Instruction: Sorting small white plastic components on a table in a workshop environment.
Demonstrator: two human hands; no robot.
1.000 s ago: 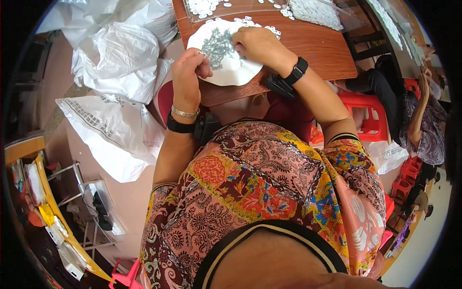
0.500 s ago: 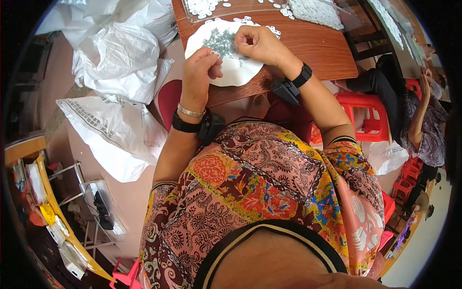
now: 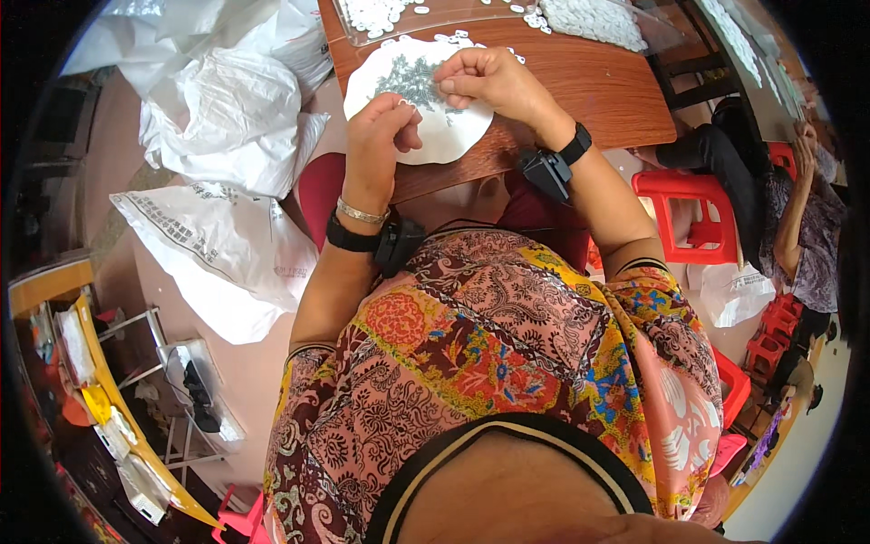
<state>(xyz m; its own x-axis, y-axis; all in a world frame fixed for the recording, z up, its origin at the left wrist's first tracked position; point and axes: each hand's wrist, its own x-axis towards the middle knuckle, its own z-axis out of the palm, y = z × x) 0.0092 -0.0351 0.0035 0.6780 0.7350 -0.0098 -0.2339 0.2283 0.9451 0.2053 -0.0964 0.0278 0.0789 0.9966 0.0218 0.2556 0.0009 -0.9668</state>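
Observation:
A round white sheet or shallow plate (image 3: 433,150) lies at the table's near edge. On it is a pile of small, slim grey pieces (image 3: 408,80), too small to name. Over its left side is my left hand (image 3: 385,129), thumb and forefinger pinched on a small white piece (image 3: 406,103). My right hand (image 3: 492,83) hovers at the right of the pile, its thumb and forefinger pressed together; anything between them is too small to make out. The two hands stay apart, a short gap between their fingertips.
Beyond the plate, small white oval pieces (image 3: 460,37) lie scattered on the brown table (image 3: 589,91). A clear tray (image 3: 362,38) and a white heap (image 3: 594,23) are farther back. White sacks (image 3: 222,113) stand left; a red stool (image 3: 693,218) and another person (image 3: 802,213) are right.
My right hand has shifted slightly, its fingers straighter and more stretched toward the pile than in the earlier curled pose. My left hand has hardly moved.

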